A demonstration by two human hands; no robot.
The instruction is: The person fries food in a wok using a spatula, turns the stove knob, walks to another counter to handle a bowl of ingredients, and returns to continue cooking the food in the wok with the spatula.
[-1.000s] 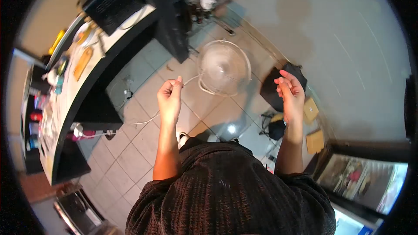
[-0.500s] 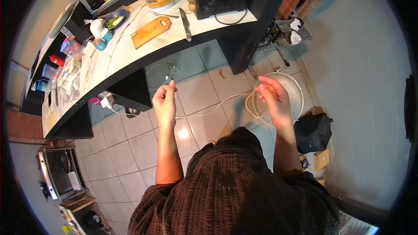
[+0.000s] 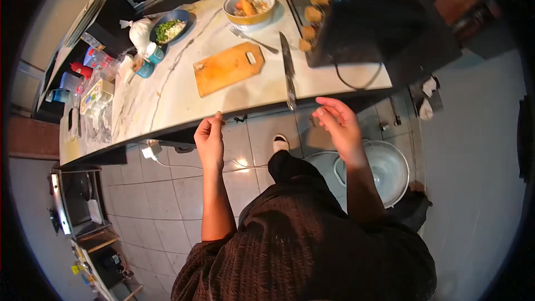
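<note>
My left hand point(image 3: 210, 144) hovers just short of the counter's front edge, its fingers curled in and nothing visible in them. My right hand point(image 3: 340, 128) is raised farther right with fingers apart, holding nothing. Closest to it is a kitchen knife point(image 3: 287, 67) lying on the marble-look counter point(image 3: 173, 100), handle toward me. Beyond my left hand lies a wooden cutting board point(image 3: 228, 71) with a slot handle. A fork point(image 3: 253, 40) rests behind the board. At the back stands a bowl of food point(image 3: 248, 8), its contents partly orange.
A dark plate point(image 3: 177, 27) holds chopped greens and white pieces. Near it are a tied white bag point(image 3: 138, 34) and small blue containers point(image 3: 143, 68). A black appliance point(image 3: 356, 28) stands at right. On the floor are a white fan point(image 3: 384, 173) and a cable point(image 3: 178, 165).
My view has moved closer to the counter, so the board, knife and bowl appear larger and nearer my hands. A foot now shows on the floor. Both hands keep nearly the same pose.
</note>
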